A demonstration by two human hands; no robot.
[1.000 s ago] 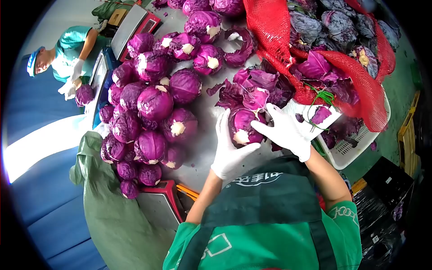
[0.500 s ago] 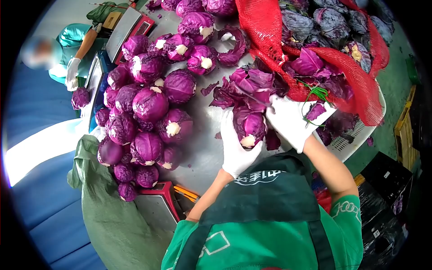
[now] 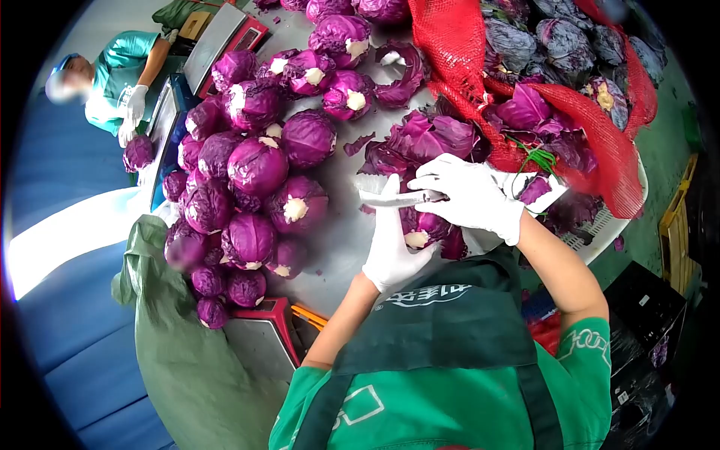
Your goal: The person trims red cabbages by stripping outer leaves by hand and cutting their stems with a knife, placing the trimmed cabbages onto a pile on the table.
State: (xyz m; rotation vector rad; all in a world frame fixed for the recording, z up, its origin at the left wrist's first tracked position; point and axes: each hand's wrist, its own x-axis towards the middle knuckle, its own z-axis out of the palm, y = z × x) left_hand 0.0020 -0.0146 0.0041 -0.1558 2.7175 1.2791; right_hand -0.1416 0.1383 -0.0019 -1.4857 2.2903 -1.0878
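Note:
A red cabbage (image 3: 428, 225) with a pale cut stem end sits in front of my apron, its top partly hidden. My gloved left hand (image 3: 391, 251) cups its left side, thumb near the stem. Above it, my gloved right hand (image 3: 472, 196) is closed round a knife (image 3: 386, 199), whose handle is mostly hidden. The blade points left and crosses in front of my left fingers; whether it touches them I cannot tell. Loose purple outer leaves (image 3: 431, 135) lie just beyond the hands.
Trimmed red cabbages (image 3: 259, 165) are piled on the metal table (image 3: 341, 259) at left. Red netting (image 3: 457, 52) holds untrimmed cabbages (image 3: 566, 41) at upper right, above a white basket (image 3: 606, 238). Scales (image 3: 262, 337) stand at the table's edge. Across it, a co-worker (image 3: 124, 82) touches a cabbage.
My right hand has swung the knife from the leaves toward me, so the blade now lies across above the cabbage. My left hand stays on the cabbage. The co-worker's hand has reached the far cabbage.

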